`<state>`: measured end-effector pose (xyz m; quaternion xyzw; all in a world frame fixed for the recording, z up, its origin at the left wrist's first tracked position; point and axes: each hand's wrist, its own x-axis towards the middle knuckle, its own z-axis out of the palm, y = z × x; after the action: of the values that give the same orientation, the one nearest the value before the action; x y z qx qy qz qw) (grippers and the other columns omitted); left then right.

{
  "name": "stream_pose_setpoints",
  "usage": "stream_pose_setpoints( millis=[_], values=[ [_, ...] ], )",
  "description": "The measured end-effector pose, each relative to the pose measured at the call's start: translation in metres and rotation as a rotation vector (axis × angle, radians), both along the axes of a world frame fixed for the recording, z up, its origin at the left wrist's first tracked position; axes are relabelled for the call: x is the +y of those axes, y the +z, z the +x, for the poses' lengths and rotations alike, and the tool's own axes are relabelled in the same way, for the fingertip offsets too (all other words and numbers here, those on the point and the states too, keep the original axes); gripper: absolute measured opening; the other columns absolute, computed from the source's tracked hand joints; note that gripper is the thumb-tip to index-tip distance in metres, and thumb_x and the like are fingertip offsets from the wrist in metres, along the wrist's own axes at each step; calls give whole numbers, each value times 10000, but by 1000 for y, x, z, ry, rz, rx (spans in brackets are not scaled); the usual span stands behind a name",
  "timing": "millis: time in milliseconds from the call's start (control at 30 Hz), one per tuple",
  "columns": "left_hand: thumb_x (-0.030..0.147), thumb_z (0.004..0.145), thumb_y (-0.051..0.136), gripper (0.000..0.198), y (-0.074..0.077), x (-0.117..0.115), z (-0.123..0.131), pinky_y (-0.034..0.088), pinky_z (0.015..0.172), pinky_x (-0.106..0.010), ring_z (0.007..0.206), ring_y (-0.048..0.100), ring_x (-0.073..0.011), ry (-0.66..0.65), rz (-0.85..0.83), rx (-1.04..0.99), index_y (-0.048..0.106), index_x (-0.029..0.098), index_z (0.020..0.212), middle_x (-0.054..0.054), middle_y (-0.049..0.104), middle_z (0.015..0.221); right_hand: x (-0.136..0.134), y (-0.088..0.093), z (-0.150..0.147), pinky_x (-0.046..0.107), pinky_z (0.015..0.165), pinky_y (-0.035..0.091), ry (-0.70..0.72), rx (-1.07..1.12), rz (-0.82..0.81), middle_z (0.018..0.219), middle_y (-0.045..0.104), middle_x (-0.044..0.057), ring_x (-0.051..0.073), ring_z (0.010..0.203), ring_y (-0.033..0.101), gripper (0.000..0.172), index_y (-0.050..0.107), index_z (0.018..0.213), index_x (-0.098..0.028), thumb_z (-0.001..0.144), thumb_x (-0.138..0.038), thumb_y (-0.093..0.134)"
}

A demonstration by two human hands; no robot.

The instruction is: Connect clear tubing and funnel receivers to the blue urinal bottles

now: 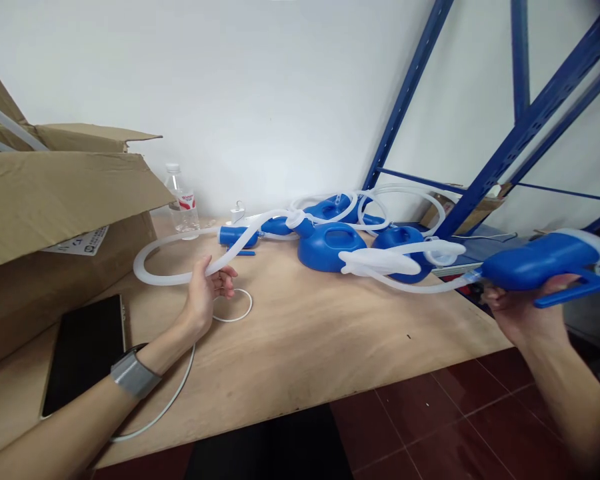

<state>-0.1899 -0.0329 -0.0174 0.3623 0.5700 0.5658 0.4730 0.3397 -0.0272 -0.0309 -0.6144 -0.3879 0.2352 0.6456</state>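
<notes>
My left hand (207,290) is loosely curled around a translucent white hose (155,278), thumb on top, a little above the table. The hose loops left to a blue handled urinal cup (236,236) lying there, and runs right toward the neck of a blue jug (325,247). At the far right my right hand (525,310) grips another blue urinal cup (540,260) from below, close to its handle, clear of the table. From its narrow end a white hose (430,289) runs left to a flat white translucent piece (385,262) in front of a second blue jug (400,237).
An open cardboard box (70,193) stands at left, with a black tablet (87,350) before it. A water bottle (183,203) and small white charger (237,215) stand by the wall. White cable (180,390) crosses the wooden table (305,347). Blue metal shelving (480,180) rises at right.
</notes>
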Motion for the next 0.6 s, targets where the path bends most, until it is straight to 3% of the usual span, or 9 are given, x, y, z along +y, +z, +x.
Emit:
stream_pose_setpoints(
  millis=[33, 100, 167, 267, 333, 467, 533, 600],
  values=[
    [674, 794, 446, 542, 0, 0, 0, 431, 493, -296, 492, 522, -175, 1, 1, 2, 634, 176, 690, -64, 553, 582, -2, 10, -2, 299, 496, 223, 29, 92, 48, 1304, 640, 219, 41, 559, 409, 1066, 786, 1030, -271, 389, -1103, 606],
    [668, 794, 451, 544, 0, 0, 1, 430, 490, -292, 491, 516, -171, 0, 4, -2, 642, 172, 677, -66, 554, 577, -3, 34, -4, 270, 503, 187, 40, 177, 114, 1496, 552, 162, -2, 604, 406, 967, 802, 963, -269, 369, -1029, 724],
    [665, 793, 457, 548, 0, 0, 1, 431, 490, -287, 489, 513, -165, -8, 4, -7, 650, 167, 671, -65, 552, 571, -2, 57, -4, 245, 502, 178, 74, 188, 147, 1621, 439, 120, -29, 641, 436, 836, 814, 962, -266, 523, -973, 736],
    [674, 784, 463, 562, 0, -1, 1, 434, 496, -282, 488, 516, -158, -24, 2, -11, 655, 158, 675, -59, 547, 566, 8, 89, 0, 203, 484, 136, 87, 193, 64, 1686, 327, 96, -84, 618, 423, 609, 817, 1091, -289, 975, -772, 465],
    [686, 765, 478, 567, 0, -1, 1, 435, 497, -280, 486, 523, -156, -29, 2, -13, 655, 153, 685, -57, 553, 572, 21, 104, 6, 189, 482, 206, 37, 242, -97, 1687, 319, 84, -93, 595, 436, 463, 799, 1141, -340, 1042, -639, 459],
    [698, 745, 493, 577, 0, -2, 1, 435, 493, -279, 479, 524, -154, -30, 4, -14, 655, 147, 683, -54, 552, 567, 52, 123, 15, 188, 526, 333, -124, 319, -398, 1555, 488, 198, -49, 641, 578, 398, 795, 944, -158, 985, -516, 625],
    [692, 765, 481, 579, 0, -2, 1, 438, 496, -278, 483, 524, -155, -26, 7, -12, 658, 148, 679, -54, 550, 564, 66, 130, 17, 199, 561, 368, -139, 341, -461, 1405, 615, 203, 53, 780, 709, 424, 770, 906, -106, 1001, -465, 566],
    [681, 788, 469, 574, 0, -2, 1, 438, 497, -278, 484, 523, -156, -25, 8, -9, 660, 151, 677, -55, 550, 563, 77, 135, 16, 217, 578, 384, -87, 366, -516, 1278, 679, 182, 185, 996, 754, 475, 762, 945, -95, 1005, -479, 489]
  ],
)
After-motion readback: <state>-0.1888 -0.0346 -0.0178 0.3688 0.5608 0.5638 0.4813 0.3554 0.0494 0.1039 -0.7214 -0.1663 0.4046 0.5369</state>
